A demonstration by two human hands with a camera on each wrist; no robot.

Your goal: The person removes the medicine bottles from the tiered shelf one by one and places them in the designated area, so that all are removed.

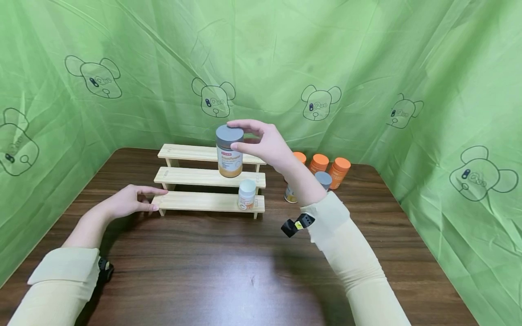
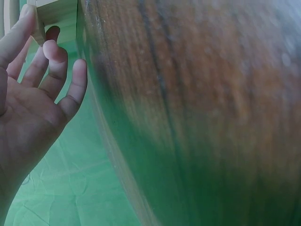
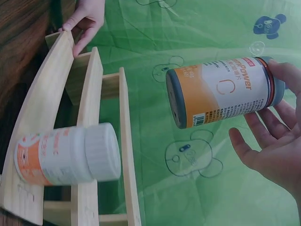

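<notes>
My right hand (image 1: 267, 144) grips a grey-capped supplement bottle (image 1: 229, 158) by its lid, thumb on one side and fingers on the other. The bottle is upright, raised in front of the upper tiers of a three-step wooden display rack (image 1: 195, 175). In the right wrist view its orange and white label (image 3: 225, 89) faces the camera. At the rack's left end, my left hand (image 1: 124, 201) pinches the lowest step between thumb and fingers; the left wrist view shows the other fingers loosely bent. A white-capped bottle (image 1: 246, 195) stands on the right part of that lowest step.
Right of the rack, several orange-capped bottles (image 1: 339, 172) stand on the dark wooden table (image 1: 228, 267). A grey-capped bottle (image 1: 323, 179) is among them, partly behind my right forearm. Green cloth (image 1: 261, 59) with bear drawings surrounds the table's back and sides.
</notes>
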